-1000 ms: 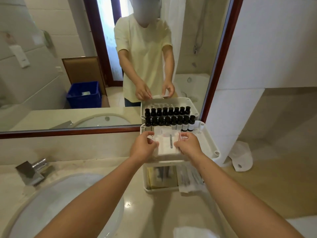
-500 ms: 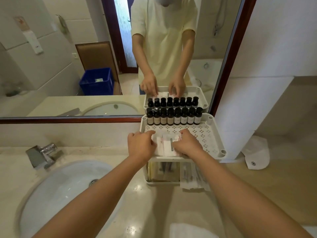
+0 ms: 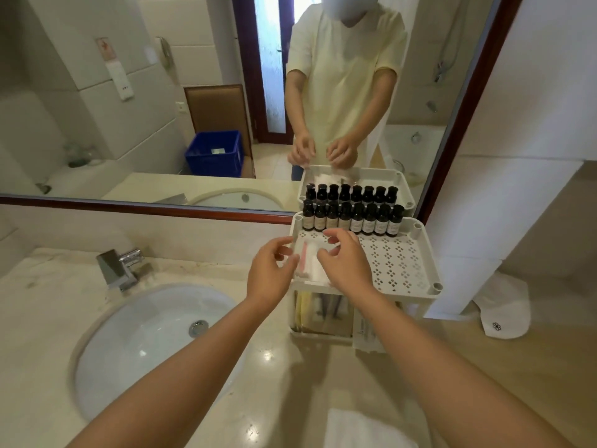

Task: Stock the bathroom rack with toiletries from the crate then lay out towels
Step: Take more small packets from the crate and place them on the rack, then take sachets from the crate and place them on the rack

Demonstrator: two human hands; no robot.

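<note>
A white perforated two-tier rack (image 3: 400, 263) stands on the counter against the mirror. A row of small dark bottles (image 3: 352, 221) lines its back edge. White sachets, one with a pink stripe (image 3: 307, 263), lie at the left front of the top tier. My left hand (image 3: 269, 276) hovers at their left edge and my right hand (image 3: 345, 263) just over their right side. Both have loosely curled fingers and grip nothing that I can make out. The lower tier (image 3: 319, 315) holds more packets. The blue crate (image 3: 214, 153) shows only in the mirror.
A round sink (image 3: 155, 344) with a chrome tap (image 3: 121, 266) fills the counter's left. A folded white towel (image 3: 365, 428) lies at the near edge. A white cloth item with a logo (image 3: 504, 312) sits by the wall on the right.
Both hands have lifted off the sachets and drawn slightly apart, uncovering the pink-striped one. The camera has tilted down and moved closer.
</note>
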